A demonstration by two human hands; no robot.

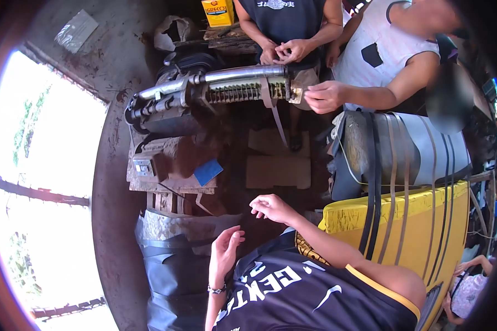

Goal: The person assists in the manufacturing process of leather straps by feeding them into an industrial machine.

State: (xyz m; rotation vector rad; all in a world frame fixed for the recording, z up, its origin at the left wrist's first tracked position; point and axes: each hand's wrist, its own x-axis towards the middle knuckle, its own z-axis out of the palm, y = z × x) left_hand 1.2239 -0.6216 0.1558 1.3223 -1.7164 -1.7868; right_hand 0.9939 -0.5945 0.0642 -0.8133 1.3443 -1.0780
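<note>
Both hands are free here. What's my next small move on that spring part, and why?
Probably reach the right hand to the strap dangling from the spring tube. Its end hangs loose, your left hand is also empty, and a co-worker's hand is at the tube's end.

Two bare hands of the wearer near the bottom: left hand (225, 249), right hand (270, 207). Three co-workers' hands far across the long grey metal machine (204, 88). One yellow cardboard box (218, 12) at far top. One small blue card (208, 171). Two pale cardboard pieces (278, 171) on the floor. One yellow foam-edged block (419, 220), right.
</note>
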